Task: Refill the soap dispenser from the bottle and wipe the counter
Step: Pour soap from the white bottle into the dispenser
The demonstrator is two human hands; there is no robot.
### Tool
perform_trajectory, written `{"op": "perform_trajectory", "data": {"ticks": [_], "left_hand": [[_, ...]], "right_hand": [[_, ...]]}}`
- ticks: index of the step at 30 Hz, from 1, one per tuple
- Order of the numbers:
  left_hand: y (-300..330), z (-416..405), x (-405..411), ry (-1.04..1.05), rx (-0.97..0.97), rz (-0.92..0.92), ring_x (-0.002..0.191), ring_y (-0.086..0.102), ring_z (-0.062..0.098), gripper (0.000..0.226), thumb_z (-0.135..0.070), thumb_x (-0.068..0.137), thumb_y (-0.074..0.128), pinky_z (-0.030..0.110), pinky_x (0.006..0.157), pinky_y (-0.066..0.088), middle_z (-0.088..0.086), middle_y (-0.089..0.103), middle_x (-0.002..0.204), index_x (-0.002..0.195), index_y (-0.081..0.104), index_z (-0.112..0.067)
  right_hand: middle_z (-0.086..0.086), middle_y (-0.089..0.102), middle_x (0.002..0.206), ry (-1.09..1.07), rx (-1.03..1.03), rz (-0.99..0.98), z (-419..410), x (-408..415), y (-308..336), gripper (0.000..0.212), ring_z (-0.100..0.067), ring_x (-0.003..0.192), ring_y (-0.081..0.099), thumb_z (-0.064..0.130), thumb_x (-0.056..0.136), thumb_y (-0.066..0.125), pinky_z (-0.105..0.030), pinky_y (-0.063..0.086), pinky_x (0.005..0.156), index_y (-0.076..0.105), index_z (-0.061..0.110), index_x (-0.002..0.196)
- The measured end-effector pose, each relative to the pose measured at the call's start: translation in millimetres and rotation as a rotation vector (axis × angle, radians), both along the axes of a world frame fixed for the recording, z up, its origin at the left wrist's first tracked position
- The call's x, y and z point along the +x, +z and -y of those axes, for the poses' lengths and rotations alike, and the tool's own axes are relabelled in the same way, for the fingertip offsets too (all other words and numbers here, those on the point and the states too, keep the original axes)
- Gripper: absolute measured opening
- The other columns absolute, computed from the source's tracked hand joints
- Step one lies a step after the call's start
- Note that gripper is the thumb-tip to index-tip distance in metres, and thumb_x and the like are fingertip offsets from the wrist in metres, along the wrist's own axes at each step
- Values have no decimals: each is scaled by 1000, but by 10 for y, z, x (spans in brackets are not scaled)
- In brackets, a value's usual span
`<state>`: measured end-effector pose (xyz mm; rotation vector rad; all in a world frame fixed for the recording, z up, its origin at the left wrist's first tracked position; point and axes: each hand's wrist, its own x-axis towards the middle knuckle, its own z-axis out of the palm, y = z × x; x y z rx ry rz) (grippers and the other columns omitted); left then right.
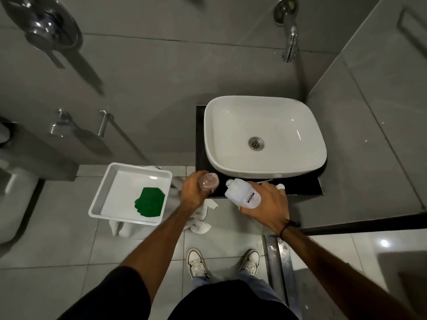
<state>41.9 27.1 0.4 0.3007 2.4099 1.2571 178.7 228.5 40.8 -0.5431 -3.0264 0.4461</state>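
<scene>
Hands at the front edge of the counter (300,188), below the basin (265,135). Left hand (194,190) is wrapped around the small pinkish soap dispenser (209,181); right hand (268,204) is closed around the white bottle (242,192), tilted with its neck toward the dispenser but not yet over it. No liquid is seen flowing, so the refill appears barely begun. A green cloth (150,202) lies in the white tray (111,179) to the left, apart from the counter; wiping remains.
</scene>
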Motion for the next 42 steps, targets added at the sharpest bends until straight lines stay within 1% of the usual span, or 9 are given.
{"op": "perform_trajectory", "data": {"ticks": [3,6,11,18,23,28,34,38,42], "left_hand": [[-13,52,30,-7,32,-35,114,65,30,61,-9,71,87,43,101,52,13,70,123,127,64,-4],[-6,65,41,15,19,-21,111,67,27,62,-21,72,90,41,98,54,11,71,122,127,65,-8],[28,85,26,29,14,17,112,68,25,64,-26,71,90,39,99,55,8,71,123,129,65,-13],[22,106,33,57,1,44,114,67,22,65,-31,72,90,34,97,55,4,71,125,131,65,-19],[22,99,37,58,-19,39,115,66,22,66,-29,71,90,34,98,54,4,70,127,132,65,-20],[4,95,35,63,-24,33,116,65,22,65,-32,73,88,29,96,50,5,69,127,132,64,-20],[2,99,31,58,-9,33,117,65,23,65,-34,74,87,38,103,54,7,70,127,133,65,-17],[1,93,32,58,-14,36,118,64,23,66,-35,75,87,37,104,53,7,69,129,133,64,-17],[-6,86,35,59,-16,38,119,64,23,66,-34,75,87,36,103,52,7,69,130,134,64,-17]], "right_hand": [[10,58,83,65,113,48,52,-124,6,63,-19,84,60,63,56,71,-32,29,71,66,40,114],[10,56,77,104,188,66,116,-233,13,56,-19,79,60,64,53,67,-32,24,69,66,39,104],[9,60,81,146,235,90,201,-390,39,55,-18,81,62,64,53,65,-32,27,68,67,38,102],[6,57,76,176,290,140,208,-532,27,44,-23,73,61,63,53,66,-32,27,67,65,32,85],[6,59,78,205,293,144,183,-577,6,54,-23,73,61,65,53,64,-33,28,67,67,35,99],[4,57,79,228,282,164,193,-617,2,60,-24,74,60,65,53,62,-33,30,67,66,33,104],[2,57,86,255,272,205,158,-655,-3,72,-24,80,59,69,54,60,-34,34,68,64,33,116],[-1,58,92,275,268,215,135,-677,28,85,-25,86,58,71,53,64,-34,32,70,61,31,127],[-3,59,98,285,267,225,139,-693,58,86,-26,91,58,70,56,68,-36,35,73,59,29,131]]}}
